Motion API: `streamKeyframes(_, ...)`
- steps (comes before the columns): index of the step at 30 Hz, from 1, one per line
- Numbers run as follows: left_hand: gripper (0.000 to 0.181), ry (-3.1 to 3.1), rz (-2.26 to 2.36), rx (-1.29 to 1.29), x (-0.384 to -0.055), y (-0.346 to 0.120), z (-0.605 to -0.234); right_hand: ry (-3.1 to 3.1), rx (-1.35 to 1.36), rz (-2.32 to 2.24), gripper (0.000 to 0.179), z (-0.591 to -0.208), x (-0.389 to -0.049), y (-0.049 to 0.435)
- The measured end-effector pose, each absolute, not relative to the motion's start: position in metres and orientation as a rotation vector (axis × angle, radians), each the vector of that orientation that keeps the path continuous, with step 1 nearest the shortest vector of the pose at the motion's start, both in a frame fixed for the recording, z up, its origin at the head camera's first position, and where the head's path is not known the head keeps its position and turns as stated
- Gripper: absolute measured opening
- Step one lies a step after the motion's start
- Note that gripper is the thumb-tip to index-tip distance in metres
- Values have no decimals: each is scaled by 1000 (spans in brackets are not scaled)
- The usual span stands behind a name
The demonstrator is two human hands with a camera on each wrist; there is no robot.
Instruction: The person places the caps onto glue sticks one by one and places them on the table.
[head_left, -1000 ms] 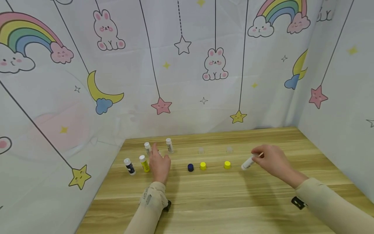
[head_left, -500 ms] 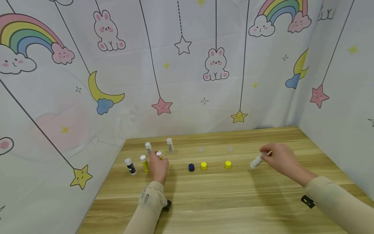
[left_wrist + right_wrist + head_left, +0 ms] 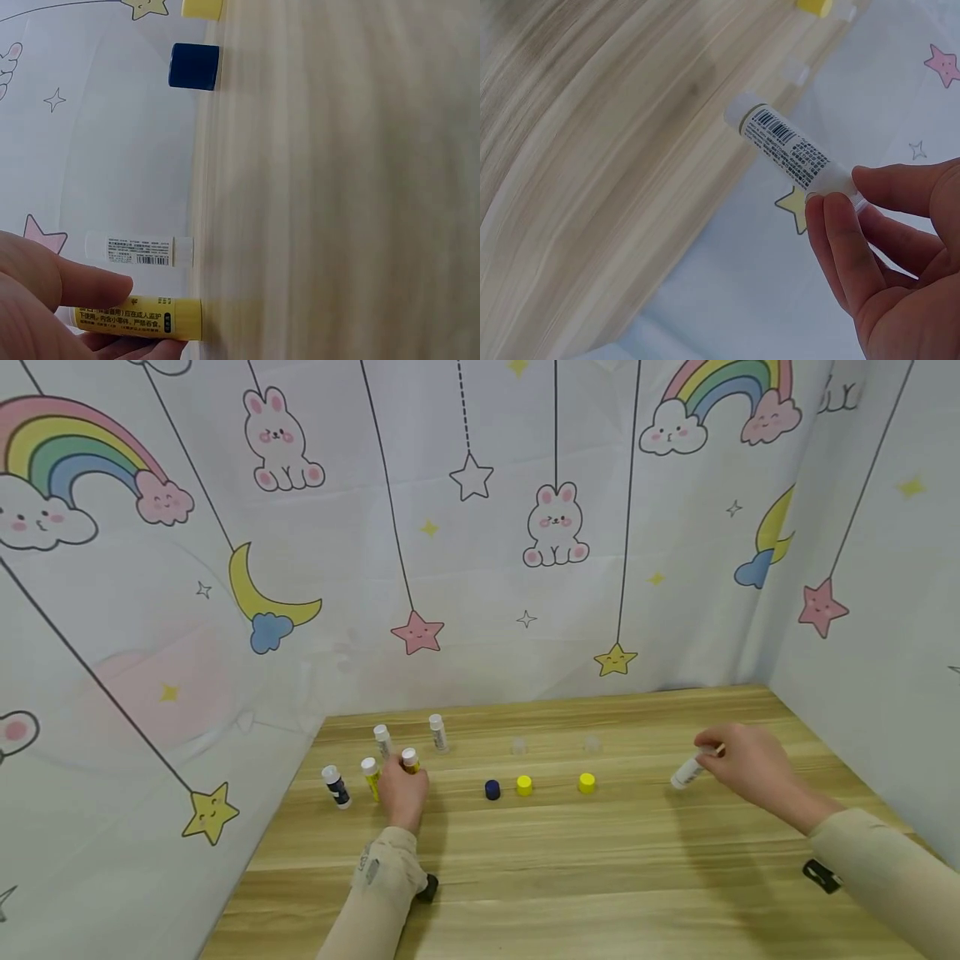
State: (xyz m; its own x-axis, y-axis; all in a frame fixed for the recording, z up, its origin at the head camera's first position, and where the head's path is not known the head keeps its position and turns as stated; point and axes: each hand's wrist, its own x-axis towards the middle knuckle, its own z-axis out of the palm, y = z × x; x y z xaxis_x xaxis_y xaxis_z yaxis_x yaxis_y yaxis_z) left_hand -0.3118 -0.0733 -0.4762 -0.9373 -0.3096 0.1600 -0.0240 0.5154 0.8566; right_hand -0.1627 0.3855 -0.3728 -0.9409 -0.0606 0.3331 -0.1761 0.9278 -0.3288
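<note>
My left hand [image 3: 402, 795] holds a yellow glue stick [image 3: 142, 319] upright on the table, thumb on one side and fingers on the other. Its white top [image 3: 410, 757] shows above the hand in the head view. At the right, my right hand [image 3: 759, 770] pinches a white glue stick [image 3: 787, 150] by one end between thumb and fingertips. That stick is tilted above the table, with its barcode label facing the right wrist camera. Close to my left hand stand another yellow glue stick [image 3: 371, 777], a dark blue one [image 3: 337, 787] and two white ones, one [image 3: 383, 742] farther left than the other [image 3: 438, 733].
Mid-table sit a dark blue cap [image 3: 492, 790], a yellow cap [image 3: 524, 786] and a second yellow cap [image 3: 587, 783]. Behind them are two translucent caps, one at left [image 3: 519, 746], one at right [image 3: 592, 743]. A patterned curtain [image 3: 480, 568] borders the wooden table [image 3: 540, 885].
My right hand has moved to the right, carrying the white glue stick. My left hand has lowered slightly, leaving the held yellow stick's white top in view.
</note>
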Motion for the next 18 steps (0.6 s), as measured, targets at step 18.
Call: streamKeyframes(18,31,-2460,-1353,225,-308,-71,-471,-2791,105,439,23,-371,-161,417)
